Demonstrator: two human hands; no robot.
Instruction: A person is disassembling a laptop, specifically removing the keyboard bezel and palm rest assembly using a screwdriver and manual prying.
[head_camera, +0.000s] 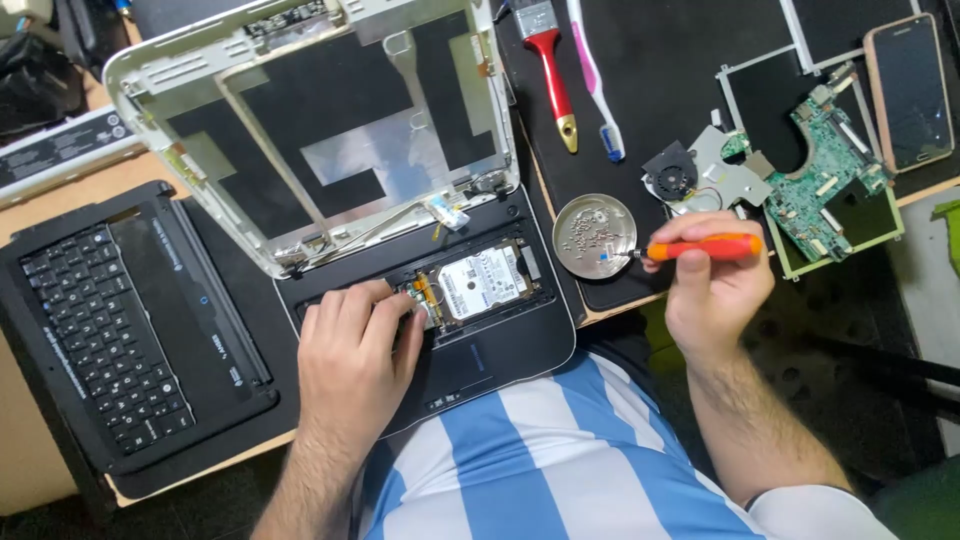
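Wooden surface (40, 440) carries a black mat and an opened laptop base (500, 345), with its hard drive (482, 283) uncovered in the middle and a removed keyboard (100, 340) lying at the left. Left hand (352, 355) rests flat on the base just left of the hard drive, its grip open with fingers at the drive's edge. Right hand (712, 285), at the right, has its grip clamped on an orange screwdriver (700, 248), whose tip is over a round metal dish (594, 236) with small screws.
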